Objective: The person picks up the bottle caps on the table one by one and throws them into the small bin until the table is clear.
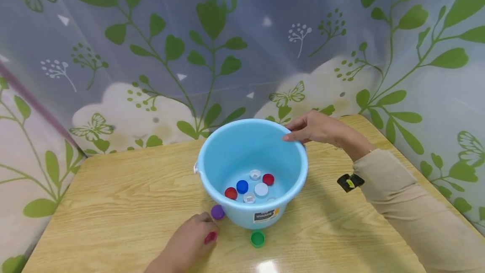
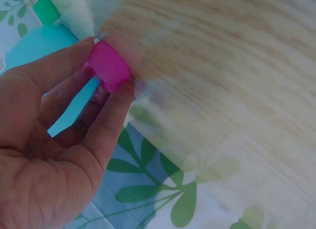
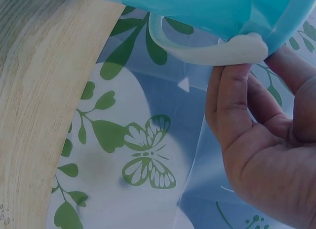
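Note:
A light blue bucket point(image 1: 250, 138) stands on the wooden table, tilted toward me. My right hand point(image 1: 316, 127) grips its far right rim, thumb over the edge and fingers outside; in the right wrist view those fingers lie beneath the pale handle point(image 3: 217, 52). Between thumb and fingertips, my left hand point(image 1: 191, 237) pinches a pink bottle cap point(image 2: 109, 66) low in front of the bucket. A purple cap point(image 1: 217, 212) lies against the bucket's left side. A green cap point(image 1: 258, 239) rests just before it. Inside are a blue cap point(image 1: 242, 186), two red caps point(image 1: 268, 179), and several white or clear ones.
The table point(image 1: 125, 193) reaches back to a leaf-patterned cloth point(image 1: 159, 54) that hangs behind and at both sides. A small black strap or tag point(image 1: 350, 183) shows by the right sleeve point(image 1: 401, 197).

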